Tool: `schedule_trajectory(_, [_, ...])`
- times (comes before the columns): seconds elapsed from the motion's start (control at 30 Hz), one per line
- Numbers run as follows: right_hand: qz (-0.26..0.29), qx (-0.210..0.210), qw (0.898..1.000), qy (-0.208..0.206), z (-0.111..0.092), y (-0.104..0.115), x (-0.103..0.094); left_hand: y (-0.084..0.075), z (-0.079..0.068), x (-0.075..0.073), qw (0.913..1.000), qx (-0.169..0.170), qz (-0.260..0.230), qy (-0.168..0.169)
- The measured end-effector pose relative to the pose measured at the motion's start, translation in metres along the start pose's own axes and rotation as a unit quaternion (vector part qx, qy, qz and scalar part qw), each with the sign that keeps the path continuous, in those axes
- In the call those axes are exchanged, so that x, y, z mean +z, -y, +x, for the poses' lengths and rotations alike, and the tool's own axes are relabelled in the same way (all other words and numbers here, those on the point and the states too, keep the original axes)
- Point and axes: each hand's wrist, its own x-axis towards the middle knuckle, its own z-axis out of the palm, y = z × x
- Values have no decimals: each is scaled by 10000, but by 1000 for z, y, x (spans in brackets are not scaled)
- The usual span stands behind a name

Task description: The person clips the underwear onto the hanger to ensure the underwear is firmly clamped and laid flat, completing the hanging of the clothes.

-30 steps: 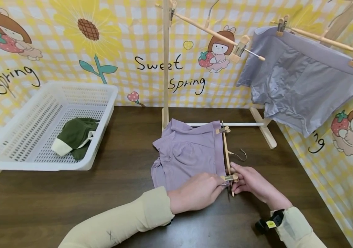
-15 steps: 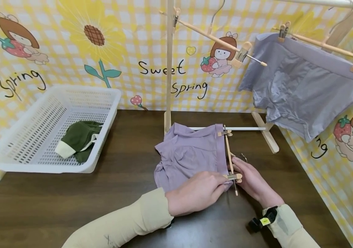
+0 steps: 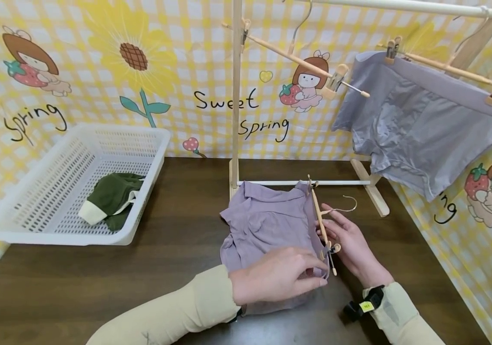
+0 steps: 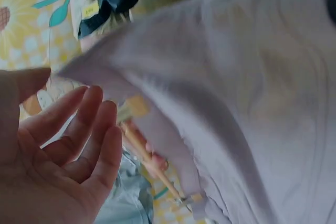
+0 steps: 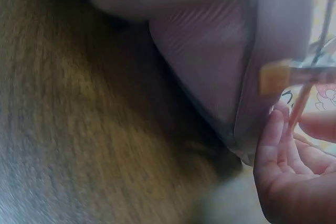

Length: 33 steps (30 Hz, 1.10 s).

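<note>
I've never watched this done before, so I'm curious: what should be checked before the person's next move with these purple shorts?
1. Right hand holding the hanger: ok, fingers and thumb are on its bar.
2. Near clip on the waistband: looks ok, it overlaps the fabric.
3. Left hand free of the fabric: cannot tell; thumb and fingers are apart, but right by a corner.
4. Purple shorts smooth: not ok, they lie creased.
5. Hook unobstructed: ok, it sticks out past the bar.
6. Bare stretch on the rail: ok, one shows.
</note>
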Motion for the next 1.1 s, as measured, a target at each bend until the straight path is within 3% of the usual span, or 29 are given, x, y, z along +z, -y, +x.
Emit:
schedule_trajectory(0.23, [-186, 48, 9998, 35, 0, 0, 2, 11, -1, -24, 9978, -624, -37, -214])
schedule_trajectory(0.33, [-135, -27, 9998, 113, 1, 1, 3, 20, 1, -38, 9949, -830, 12, -565])
schedule_trajectory(0.4, [-131, -90, 9998, 150, 1, 1, 3, 29, 3, -50, 9903, -990, 70, -970])
schedule_trajectory(0.53, [-160, -150, 9997, 147, 1, 1, 2, 48, 5, -83, 9692, -1485, 256, -1947])
schedule_trajectory(0.67, [-166, -168, 9996, 167, 0, 1, 2, 69, 9, -123, 9375, -1984, 293, -2845])
schedule_trajectory(0.8, [-197, -178, 9995, 182, -1, 0, 1, 86, 16, -160, 9106, -2478, 83, -3308])
schedule_trajectory(0.9, [-217, -183, 9995, 164, -1, -1, 1, 99, 23, -180, 9023, -2650, -14, -3400])
schedule_trajectory(1.1, [-259, -275, 9990, 230, -1, 0, 2, 118, 40, -203, 9003, -2752, -429, -3345])
